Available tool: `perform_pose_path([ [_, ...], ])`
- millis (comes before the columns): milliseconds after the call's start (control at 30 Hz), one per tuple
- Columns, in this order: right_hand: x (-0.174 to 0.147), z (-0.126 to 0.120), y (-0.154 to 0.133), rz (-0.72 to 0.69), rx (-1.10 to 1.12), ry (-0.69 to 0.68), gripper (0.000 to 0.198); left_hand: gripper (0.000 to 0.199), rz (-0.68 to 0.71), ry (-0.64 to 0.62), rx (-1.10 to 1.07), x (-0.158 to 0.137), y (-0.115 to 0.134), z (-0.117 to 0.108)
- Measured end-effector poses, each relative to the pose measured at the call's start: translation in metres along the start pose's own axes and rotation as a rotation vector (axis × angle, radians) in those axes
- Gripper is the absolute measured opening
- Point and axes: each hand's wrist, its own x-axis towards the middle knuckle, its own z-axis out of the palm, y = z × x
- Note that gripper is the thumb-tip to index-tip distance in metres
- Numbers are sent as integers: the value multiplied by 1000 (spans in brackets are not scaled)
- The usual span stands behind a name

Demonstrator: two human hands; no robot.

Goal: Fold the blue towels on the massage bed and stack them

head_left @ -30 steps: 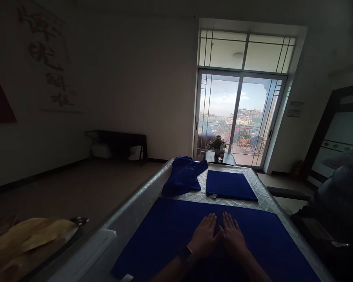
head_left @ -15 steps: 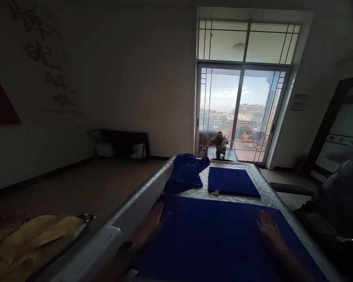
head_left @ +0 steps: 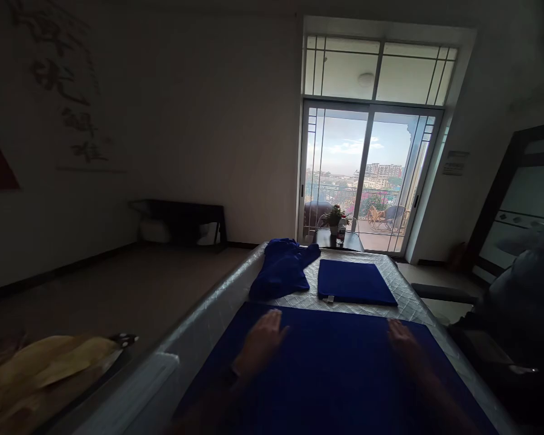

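A large blue cloth [head_left: 326, 374] is spread flat over a mattress with a shiny, quilted-looking cover [head_left: 222, 290]. My left hand [head_left: 263, 338] is over the cloth's left part, open with fingers stretched forward and somewhat blurred. On the right side, my right hand [head_left: 402, 339] is also open, its fingers pointing to the far edge. Neither hand holds anything; whether the left palm touches the fabric I cannot tell. Beyond the cloth, a crumpled blue garment [head_left: 283, 272] lies at the left. Beside it is a neatly folded blue cloth [head_left: 356, 282] with a small white tag.
A long pale flat box or board [head_left: 138, 386] runs along the mattress's left edge. Yellowish fabric [head_left: 49, 374] is heaped at lower left. A dark small table [head_left: 340, 240] with a plant and a bottle stands beyond the mattress. A dark bulky seat [head_left: 521, 302] is at right.
My left hand has moved right, inward from the cloth's left edge. My right hand has shifted slightly up and left in view. The camera view has moved a little; the cloths stay put.
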Motion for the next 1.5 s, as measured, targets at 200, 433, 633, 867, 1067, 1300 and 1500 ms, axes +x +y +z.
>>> perform_pose_path([
  [200, 36, 48, -87, -205, 46, -175, 59, 51, 270, -17, -131, 49, 115, 44],
  [433, 43, 66, -99, -149, 50, -268, 63, 67, 236, -77, -146, 58, 110, 71],
  [633, 38, 59, -39, -78, -59, -210, 65, 73, 107, -107, -102, 49, 29, 45],
  [867, 12, 47, 104, 22, -284, -134, 57, 77, -111, -21, -55, 31, -94, 19],
  [1067, 10, 63, 162, 177, -277, -95, 63, 75, -164, 83, -96, 26, -129, 27],
  [1300, 13, 70, 174, 203, -198, -46, 64, 73, -160, 111, -71, 27, -129, 31],
  [1500, 15, 72, 178, 242, -194, -41, 71, 71, -150, 114, -80, 26, -130, 31],
])
